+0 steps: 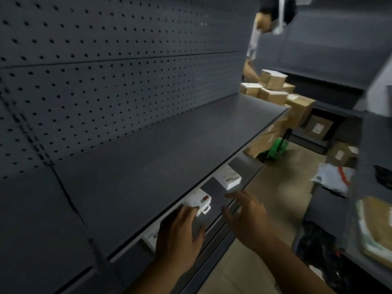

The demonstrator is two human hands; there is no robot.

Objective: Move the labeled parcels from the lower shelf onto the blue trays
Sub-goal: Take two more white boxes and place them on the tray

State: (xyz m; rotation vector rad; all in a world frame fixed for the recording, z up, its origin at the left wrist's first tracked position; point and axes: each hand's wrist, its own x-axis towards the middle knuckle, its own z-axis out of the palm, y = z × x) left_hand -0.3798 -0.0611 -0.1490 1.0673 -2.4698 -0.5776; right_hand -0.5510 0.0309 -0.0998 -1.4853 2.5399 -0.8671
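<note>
Touching a white, red-tagged parcel (198, 200) on the lower shelf (213, 187), left hand (180, 228) straight-fingered; right hand (247, 217) spread, holding nothing.

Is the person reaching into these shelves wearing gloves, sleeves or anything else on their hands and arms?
No. The left hand and right hand are bare: no gloves, and no rings that I can make out in this blurred picture. The left forearm and right forearm are bare too, with no watch, band or sleeve in view.
</note>
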